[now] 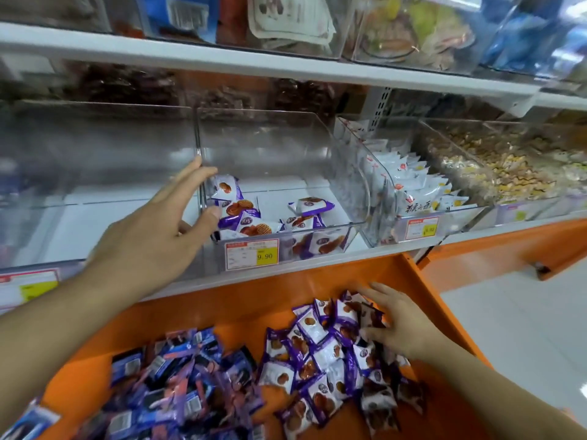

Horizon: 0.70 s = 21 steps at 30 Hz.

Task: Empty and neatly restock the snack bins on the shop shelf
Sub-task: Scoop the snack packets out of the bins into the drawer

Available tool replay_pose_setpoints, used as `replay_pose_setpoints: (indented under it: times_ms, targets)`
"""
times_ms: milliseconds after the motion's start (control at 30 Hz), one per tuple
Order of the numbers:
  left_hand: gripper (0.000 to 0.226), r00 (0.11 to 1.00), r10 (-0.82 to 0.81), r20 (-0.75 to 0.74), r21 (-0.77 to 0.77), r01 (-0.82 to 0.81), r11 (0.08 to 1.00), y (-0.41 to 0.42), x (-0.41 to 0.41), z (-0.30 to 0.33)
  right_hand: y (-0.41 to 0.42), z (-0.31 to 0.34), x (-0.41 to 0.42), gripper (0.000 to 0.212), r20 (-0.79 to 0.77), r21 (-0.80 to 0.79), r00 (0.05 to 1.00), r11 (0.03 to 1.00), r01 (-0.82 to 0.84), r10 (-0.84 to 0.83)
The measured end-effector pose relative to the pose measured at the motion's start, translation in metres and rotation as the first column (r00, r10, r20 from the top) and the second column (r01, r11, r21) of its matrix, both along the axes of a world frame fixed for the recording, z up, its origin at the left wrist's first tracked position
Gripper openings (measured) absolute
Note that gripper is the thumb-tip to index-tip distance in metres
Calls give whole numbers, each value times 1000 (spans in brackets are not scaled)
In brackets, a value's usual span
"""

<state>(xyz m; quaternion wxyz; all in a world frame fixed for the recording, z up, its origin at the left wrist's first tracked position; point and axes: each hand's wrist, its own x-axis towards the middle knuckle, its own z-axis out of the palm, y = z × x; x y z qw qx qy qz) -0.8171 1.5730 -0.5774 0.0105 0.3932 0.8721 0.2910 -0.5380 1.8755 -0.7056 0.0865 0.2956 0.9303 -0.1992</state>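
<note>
A clear plastic bin stands mid-shelf with only a few purple-and-white snack packets on its floor. My left hand reaches up to the bin's left wall, fingers fairly straight against it and thumb near the front corner. Below, an orange tray holds a heap of the same purple-and-white packets. My right hand lies on the right of that heap with fingers spread over the packets, a dark brown packet between thumb and forefinger.
A pile of blue packets fills the tray's left side. Left of the middle bin is an empty clear bin. To the right are a bin of white packets and one of loose mixed snacks. A white shelf overhangs.
</note>
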Motion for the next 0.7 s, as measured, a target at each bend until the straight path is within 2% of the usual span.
replay_pose_setpoints:
  times_ms: [33, 100, 167, 267, 333, 400, 467, 533, 633, 700]
  targets:
    - [56, 1000, -2, 3, -2, 2, 1000, 0, 0, 0, -6, 12, -6, 79, -32, 22, 999, 1000, -22, 22]
    - [57, 1000, -2, 4, -7, 2, 1000, -1, 1, 1, -22, 45, -20, 58, -192, 30, 977, 996, -89, 94]
    - [58, 1000, -3, 4, -9, 3, 1000, -1, 1, 1, -45, 87, -40, 42, -377, -1, 912, 985, -172, 158]
    - [60, 1000, -5, 11, -10, 5, 1000, -2, 2, 3, -76, 150, -79, 28, -621, -137, 776, 959, -249, 113]
    - [61, 1000, -5, 8, -13, 5, 1000, -3, 2, 4, -84, 174, -113, 23, -692, -134, 712, 948, -288, 119]
    - [61, 1000, -3, 5, -15, 3, 1000, -3, 3, 5, -84, 181, -153, 24, -643, -67, 744, 954, -292, 183]
    - [62, 1000, 3, 4, -16, -3, 1000, -2, 3, 6, -81, 177, -190, 37, -470, -40, 847, 953, -302, 249]
    - [62, 1000, 5, 2, -13, -5, 1000, -2, 3, 7, -81, 168, -220, 54, -265, -132, 916, 930, -343, 300]
    - [62, 1000, -2, 8, -4, 2, 1000, -4, 0, 6, -81, 145, -249, 60, -78, -196, 898, 877, -439, 432]
    - [62, 1000, -5, 7, -4, 5, 1000, -4, -1, 7, -77, 133, -258, 53, -52, -202, 884, 861, -466, 465]
